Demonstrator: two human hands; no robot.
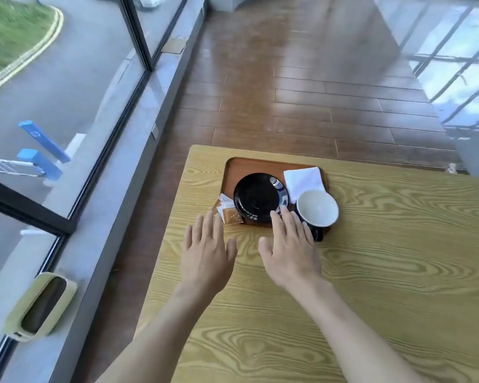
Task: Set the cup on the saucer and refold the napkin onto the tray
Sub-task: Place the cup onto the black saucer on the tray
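Two hands, left hand [205, 255] and right hand [289, 252], spread flat at the tray's [233, 172] six o'clock, holding nothing; cup [317, 207] apparently beside saucer [256, 196], napkin [303, 181] at twelve

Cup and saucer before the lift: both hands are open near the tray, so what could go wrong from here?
1. The cup sits at the tray near right corner, seemingly overhanging its rim; a nudge from the right hand could tip it.
2. The sugar packets lie against the saucer by the left hand; they may get swept off.
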